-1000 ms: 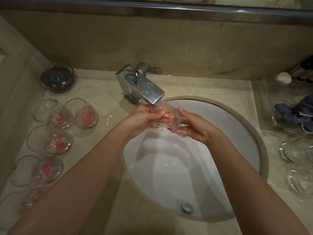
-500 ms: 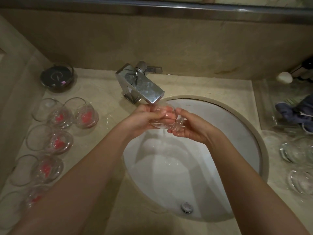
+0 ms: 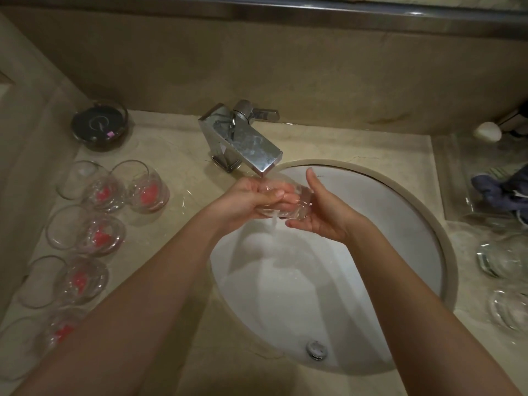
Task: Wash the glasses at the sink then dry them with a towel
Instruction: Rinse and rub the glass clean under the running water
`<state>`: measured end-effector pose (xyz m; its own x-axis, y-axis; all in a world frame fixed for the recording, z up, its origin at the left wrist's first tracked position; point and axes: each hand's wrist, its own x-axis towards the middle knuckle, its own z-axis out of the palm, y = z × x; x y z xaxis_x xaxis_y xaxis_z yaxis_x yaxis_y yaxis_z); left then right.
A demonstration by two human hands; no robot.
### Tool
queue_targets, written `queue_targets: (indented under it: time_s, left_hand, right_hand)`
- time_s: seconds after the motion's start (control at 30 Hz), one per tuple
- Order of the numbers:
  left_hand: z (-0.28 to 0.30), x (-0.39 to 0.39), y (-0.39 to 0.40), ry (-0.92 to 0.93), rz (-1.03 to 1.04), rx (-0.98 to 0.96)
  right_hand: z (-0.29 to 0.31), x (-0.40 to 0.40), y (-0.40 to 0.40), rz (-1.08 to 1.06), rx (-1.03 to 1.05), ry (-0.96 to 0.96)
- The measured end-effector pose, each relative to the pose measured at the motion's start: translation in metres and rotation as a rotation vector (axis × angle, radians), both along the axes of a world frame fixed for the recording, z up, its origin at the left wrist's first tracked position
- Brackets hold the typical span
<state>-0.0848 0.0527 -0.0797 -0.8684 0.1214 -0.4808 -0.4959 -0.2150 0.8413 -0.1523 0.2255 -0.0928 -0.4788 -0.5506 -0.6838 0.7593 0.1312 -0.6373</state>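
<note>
Right hand (image 3: 320,207) opened since earlier | left hand (image 3: 251,195) still grips glass (image 3: 288,205)

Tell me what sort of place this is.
Probably a hotel-style bathroom vanity: a round white undermount basin set in a beige marble counter, a square chrome tap, and a mirror edge above.

faucet (image 3: 243,141) overhangs the sink (image 3: 414,201); glasses (image 3: 94,221) crowd the left counter (image 3: 177,155)
</note>
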Motion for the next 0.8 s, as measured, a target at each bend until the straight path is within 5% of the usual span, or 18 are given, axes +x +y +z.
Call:
queue_targets:
  time_s: [0.37, 0.8]
  left_hand:
    - [-0.002, 0.003, -0.001, -0.023, -0.009, -0.004]
    - [-0.002, 0.013, 0.011, 0.156, -0.119, -0.805]
  right_hand:
    - [0.0, 0.001, 0.0, 0.024, -0.001, 0.091]
    - [0.048, -0.028, -0.054, -0.17, 0.145, 0.474]
